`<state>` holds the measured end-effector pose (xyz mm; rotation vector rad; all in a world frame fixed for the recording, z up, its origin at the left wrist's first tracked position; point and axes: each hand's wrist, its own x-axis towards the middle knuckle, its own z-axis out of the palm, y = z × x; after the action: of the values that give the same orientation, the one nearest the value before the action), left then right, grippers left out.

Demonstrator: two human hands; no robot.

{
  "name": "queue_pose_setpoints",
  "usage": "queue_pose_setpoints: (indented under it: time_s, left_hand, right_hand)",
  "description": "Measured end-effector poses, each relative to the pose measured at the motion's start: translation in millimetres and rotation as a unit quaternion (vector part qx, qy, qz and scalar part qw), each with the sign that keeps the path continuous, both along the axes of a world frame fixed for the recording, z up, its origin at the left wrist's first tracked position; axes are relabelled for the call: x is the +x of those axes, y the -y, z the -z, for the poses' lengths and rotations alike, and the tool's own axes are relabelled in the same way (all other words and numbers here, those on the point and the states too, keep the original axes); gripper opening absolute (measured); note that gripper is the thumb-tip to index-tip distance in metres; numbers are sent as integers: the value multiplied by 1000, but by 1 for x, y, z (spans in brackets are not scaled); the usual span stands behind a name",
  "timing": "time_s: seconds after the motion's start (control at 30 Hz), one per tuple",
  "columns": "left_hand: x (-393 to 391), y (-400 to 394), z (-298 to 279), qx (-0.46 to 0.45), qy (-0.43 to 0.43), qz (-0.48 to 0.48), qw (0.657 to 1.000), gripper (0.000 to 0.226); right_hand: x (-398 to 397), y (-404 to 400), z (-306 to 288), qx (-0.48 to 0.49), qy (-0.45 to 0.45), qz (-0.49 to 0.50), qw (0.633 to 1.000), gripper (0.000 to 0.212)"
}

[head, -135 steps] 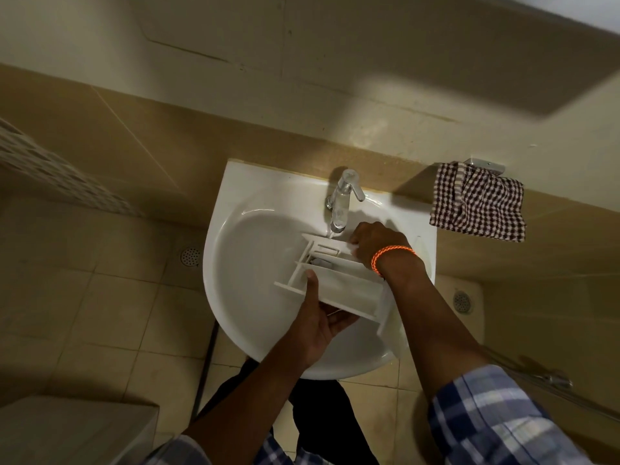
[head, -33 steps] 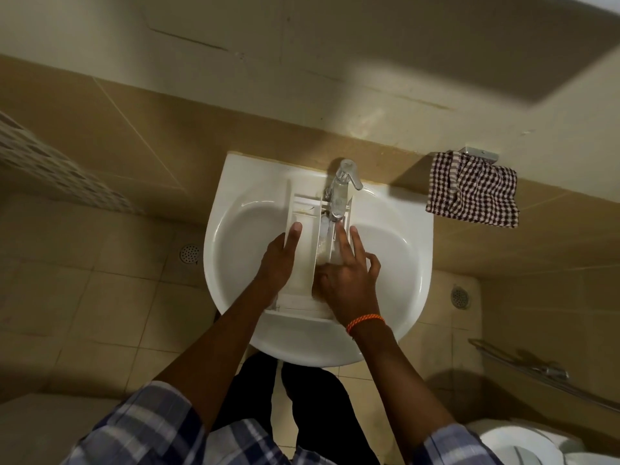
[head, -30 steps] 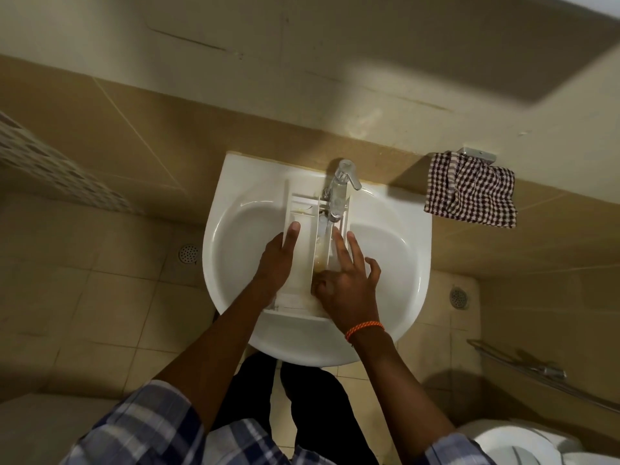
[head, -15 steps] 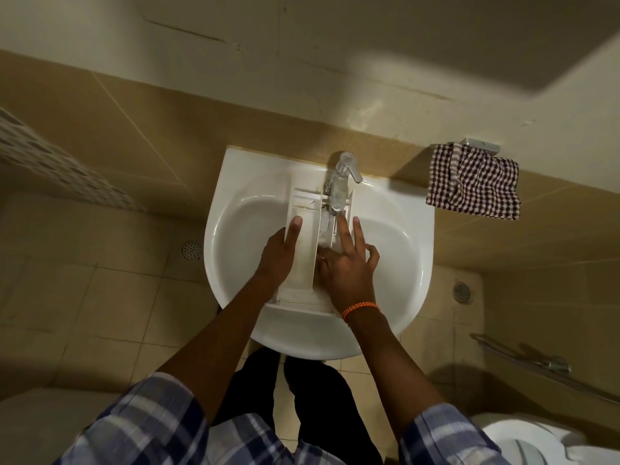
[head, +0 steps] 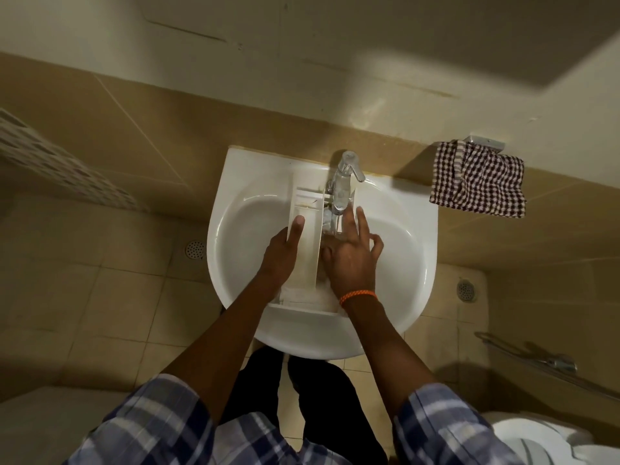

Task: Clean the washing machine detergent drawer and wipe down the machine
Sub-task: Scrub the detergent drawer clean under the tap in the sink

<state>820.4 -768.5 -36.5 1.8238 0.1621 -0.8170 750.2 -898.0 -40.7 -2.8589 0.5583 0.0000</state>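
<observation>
white sink (head: 396, 263) (tiled bathroom), drawer (head: 307, 250), hands

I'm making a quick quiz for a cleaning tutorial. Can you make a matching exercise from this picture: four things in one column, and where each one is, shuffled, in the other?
Things:
1. detergent drawer
2. checked cloth
3. orange wristband
4. left hand

Places:
A. hanging on the wall to the right of the sink
B. lying in the sink basin, its far end under the tap
C. gripping the left side of the drawer
D. around the wrist of the right hand

Pairs: 1-B, 2-A, 3-D, 4-C
</observation>
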Motion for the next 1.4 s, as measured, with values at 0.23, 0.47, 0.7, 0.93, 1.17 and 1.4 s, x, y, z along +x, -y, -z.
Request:
queue_pose_setpoints:
  time_s: [0.23,0.47,0.7,0.93,1.17,1.4]
  left_hand:
    - [1,0,4,10,4,-5,1000,76]
    - [-1,0,6,3,4,-16,1000,79]
    - [0,0,2,-9,1,-24,1000,58]
    - [-22,1,3,-28,-6,-74,997,41]
    - [-71,20,7,-123,-123,-218,960,105]
    - [-87,21,6,-245,-195,-268,911,59]
  right_hand:
    - [-22,-16,3,-22,-52,-31,998,55]
    - [-66,-24,-13,-34,-22,-26,999,22]
    - [-31,-13,-7,66,-33,3,997,32]
    - [-18,11,-21,183,-57,-27,981,31]
    - [-11,33,-41,177,-78,-69,979,43]
    - [3,52,-32,180,-89,-134,970,49]
